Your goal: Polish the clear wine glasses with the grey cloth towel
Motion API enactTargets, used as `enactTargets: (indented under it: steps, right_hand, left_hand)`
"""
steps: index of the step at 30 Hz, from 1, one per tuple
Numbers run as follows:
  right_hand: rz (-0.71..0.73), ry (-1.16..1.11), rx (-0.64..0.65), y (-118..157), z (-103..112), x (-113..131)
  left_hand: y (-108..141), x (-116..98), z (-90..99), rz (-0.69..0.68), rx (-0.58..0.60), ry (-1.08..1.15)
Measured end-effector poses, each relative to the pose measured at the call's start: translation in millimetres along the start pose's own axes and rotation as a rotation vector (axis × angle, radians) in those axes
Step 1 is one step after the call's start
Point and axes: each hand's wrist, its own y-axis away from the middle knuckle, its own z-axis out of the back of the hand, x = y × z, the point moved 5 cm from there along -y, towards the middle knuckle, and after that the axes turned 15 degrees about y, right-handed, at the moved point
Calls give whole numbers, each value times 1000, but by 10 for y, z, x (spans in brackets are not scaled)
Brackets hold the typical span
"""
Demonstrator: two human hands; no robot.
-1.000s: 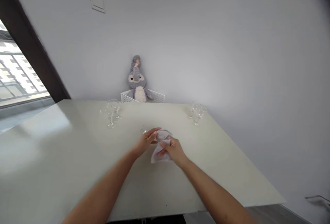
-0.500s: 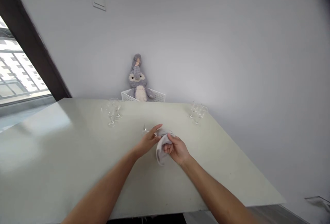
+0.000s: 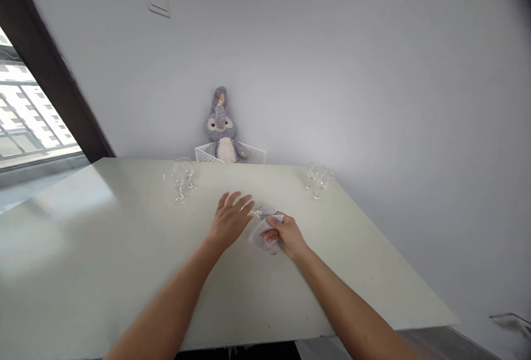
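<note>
My right hand is closed on a pale grey cloth, its thumb pressing on top. A clear stemmed glass lies on its side within the cloth; its stem and foot point left, and the cloth and fingers mostly hide the bowl. Just left of the foot, my left hand is open, palm down with the fingers spread. Whether its fingertips touch the foot I cannot tell. Both hands are over the middle of the pale table.
Clear stemmed glasses stand in a group at the back left, with more stemmed glasses at the back right. Behind the table's far edge, a grey plush toy sits in a white perforated basket against the wall.
My left hand has drawn away from the glass, turned palm down and spread its fingers. The glass's foot has shifted right, towards my right hand, and the cloth has changed shape.
</note>
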Motion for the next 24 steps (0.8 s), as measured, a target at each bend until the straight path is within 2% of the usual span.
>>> enactTargets:
  steps: [2,4,6,9,11,14,17,21,22,24]
  right_hand:
    - [-35,-124,80,-10,-14,-17]
    - [-14,-108,146,3,-39,-18]
    - [84,79,179,25,-46,19]
    - [357,535,179,57,-20,155]
    - [535,821,132,67,27,250]
    - [660,1097,24,37,148,327]
    - [683,1155,-108,-9,302,338]
    - [689,1096,-420,18,474,356]
    - [712,1084,-453,49,458,369]
    - [778,1117,-415,124,321,400]
  left_hand:
    - [-26,-19,-6,20,44,100]
    - [-38,-1,0,45,83,100]
    - [-38,13,15,30,129,16]
    - [-36,14,47,1,197,-96]
    - [-45,10,73,-6,220,-147]
    - [-66,4,98,-73,252,-377]
    - [-77,35,139,-137,257,-675]
    - [-89,92,277,-112,153,-866]
    - [-90,102,307,-94,124,-883]
    - [-89,109,323,-72,97,-899]
